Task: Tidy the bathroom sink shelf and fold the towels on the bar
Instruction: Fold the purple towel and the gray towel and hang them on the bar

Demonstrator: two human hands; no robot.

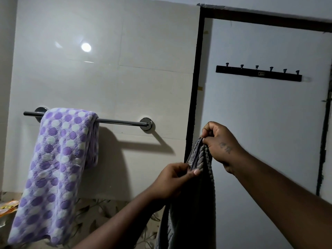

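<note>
Right hand pinches grey towel top corner; left hand pinches its edge just below. Purple dotted towel hangs over bar.

The purple spotted towel drapes over the left part of the towel bar. The bar's right stretch, up to its wall bracket, is bare, with open tiled wall around it. Right of the bracket, the grey towel, pinched by the left hand and right hand, hangs across the black door frame.
</note>
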